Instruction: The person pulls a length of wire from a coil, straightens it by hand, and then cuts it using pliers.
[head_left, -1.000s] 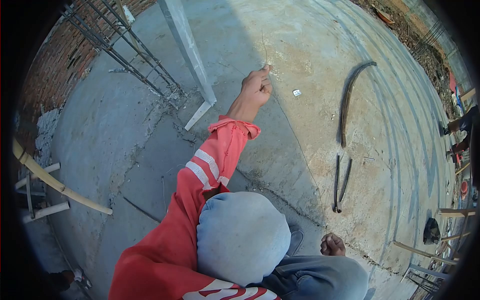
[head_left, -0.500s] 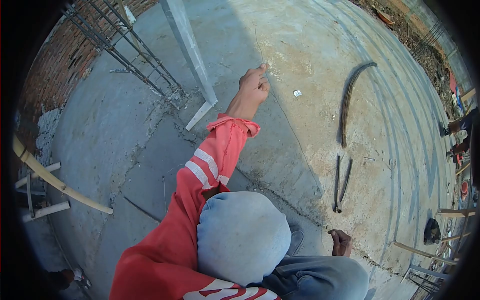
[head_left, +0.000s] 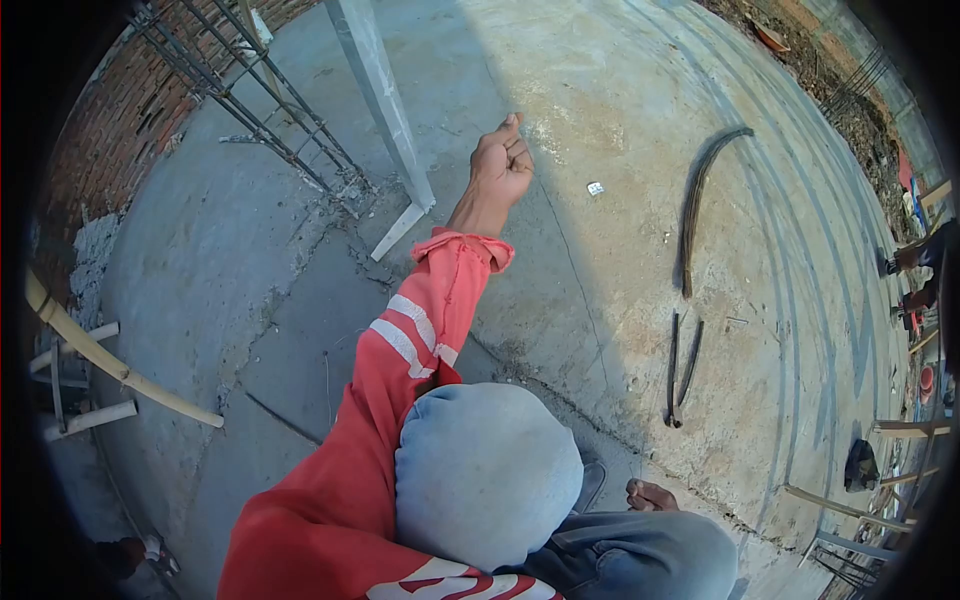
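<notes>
My left hand [head_left: 503, 160], in a red sleeve with white stripes, reaches far forward over the concrete floor. Its fingers are closed, thumb and forefinger pinched together at the top. A thin string [head_left: 572, 262], or its shadow, runs as a fine dark line from near this hand back toward me. Beside my right knee, my right hand [head_left: 652, 495] is closed too, low to the floor, with a fine strand rising from its fingertips. Pincers [head_left: 675, 385] with dark handles lie ahead of the right hand. Beyond them is a curved bundle of tie wire [head_left: 692, 200].
An upright metal post [head_left: 385, 110] and a rebar cage [head_left: 265, 110] stand left of my outstretched arm. A bamboo pole [head_left: 120, 372] slants in at the left. My denim knees [head_left: 490, 475] fill the lower middle. Another person [head_left: 925, 255] is at the far right edge.
My left hand has shifted slightly left and away from me. The right hand has moved left and down, close against the knee. The fine line on the floor has moved left.
</notes>
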